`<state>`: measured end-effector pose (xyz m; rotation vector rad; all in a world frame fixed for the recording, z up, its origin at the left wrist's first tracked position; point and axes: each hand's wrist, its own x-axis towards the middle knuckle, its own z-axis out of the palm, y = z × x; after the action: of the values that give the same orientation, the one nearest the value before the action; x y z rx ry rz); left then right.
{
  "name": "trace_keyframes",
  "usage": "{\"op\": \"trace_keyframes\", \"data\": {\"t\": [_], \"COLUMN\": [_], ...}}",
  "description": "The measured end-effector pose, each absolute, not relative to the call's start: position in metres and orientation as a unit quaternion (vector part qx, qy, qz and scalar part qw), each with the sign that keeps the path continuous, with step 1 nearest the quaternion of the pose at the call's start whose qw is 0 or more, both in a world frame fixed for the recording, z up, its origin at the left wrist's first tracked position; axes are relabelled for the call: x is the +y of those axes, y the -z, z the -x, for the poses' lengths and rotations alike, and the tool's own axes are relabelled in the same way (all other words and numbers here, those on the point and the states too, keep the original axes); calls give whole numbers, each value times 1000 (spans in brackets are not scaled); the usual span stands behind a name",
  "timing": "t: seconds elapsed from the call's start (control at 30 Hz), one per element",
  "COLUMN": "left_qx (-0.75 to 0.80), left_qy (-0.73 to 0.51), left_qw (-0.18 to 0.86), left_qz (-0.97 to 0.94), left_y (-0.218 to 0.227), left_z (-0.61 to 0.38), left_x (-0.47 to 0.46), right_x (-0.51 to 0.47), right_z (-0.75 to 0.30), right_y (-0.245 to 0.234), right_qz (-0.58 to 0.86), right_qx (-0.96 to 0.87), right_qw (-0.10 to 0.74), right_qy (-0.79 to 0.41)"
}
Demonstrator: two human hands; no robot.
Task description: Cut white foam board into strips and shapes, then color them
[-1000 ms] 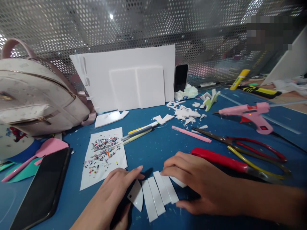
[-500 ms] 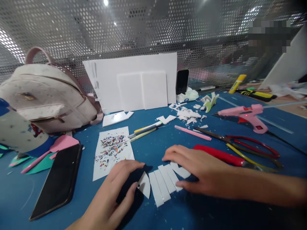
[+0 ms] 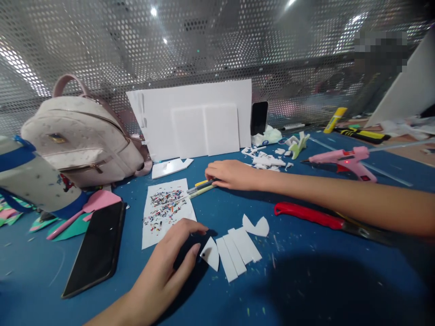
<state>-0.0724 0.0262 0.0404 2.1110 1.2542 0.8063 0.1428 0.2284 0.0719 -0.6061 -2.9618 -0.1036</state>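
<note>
My left hand point(image 3: 166, 258) rests on the table with thumb and fingers apart, just left of a white foam fish head point(image 3: 210, 254) with a small dark eye. To the right of the head lie several white foam strips point(image 3: 234, 253) side by side, then a notched white tail piece point(image 3: 257, 225). My right hand point(image 3: 231, 175) reaches across to several pens or slim tools point(image 3: 200, 189), its fingers curled over their right ends. Whether it grips one is hidden. Left of them is a white sheet point(image 3: 147, 226) covered with small multicoloured bits.
Under my right forearm lies a red-handled tool point(image 3: 306, 216). A pink glue gun point(image 3: 350, 159) stands at the right. White foam scraps point(image 3: 267, 159) lie behind my hand. On the left are a phone point(image 3: 97, 249), a bottle point(image 3: 37, 181) and a backpack point(image 3: 84, 145).
My right hand has left the foam pieces and moved away from me and left to the pens. The tail piece now shows fully. My left hand stays beside the fish head.
</note>
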Motion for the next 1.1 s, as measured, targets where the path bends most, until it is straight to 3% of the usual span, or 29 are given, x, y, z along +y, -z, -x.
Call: {"op": "trace_keyframes", "data": {"t": [0.27, 0.47, 0.8, 1.1], "left_qx": [455, 456, 452, 450], "left_qy": [-288, -289, -297, -301], "left_qw": [293, 284, 272, 281], "left_qz": [-790, -792, -796, -793], "left_y": [-40, -40, -39, -42], "left_z": [74, 74, 73, 73], "left_x": [28, 28, 29, 28], "right_x": [250, 274, 253, 249], "right_z": [-140, -150, -149, -145], "right_y": [-88, -68, -80, -68], "right_qz": [252, 290, 258, 251], "right_qx": [-965, -956, -964, -968], "right_qw": [65, 46, 36, 15], "right_qy": [36, 18, -43, -6]}}
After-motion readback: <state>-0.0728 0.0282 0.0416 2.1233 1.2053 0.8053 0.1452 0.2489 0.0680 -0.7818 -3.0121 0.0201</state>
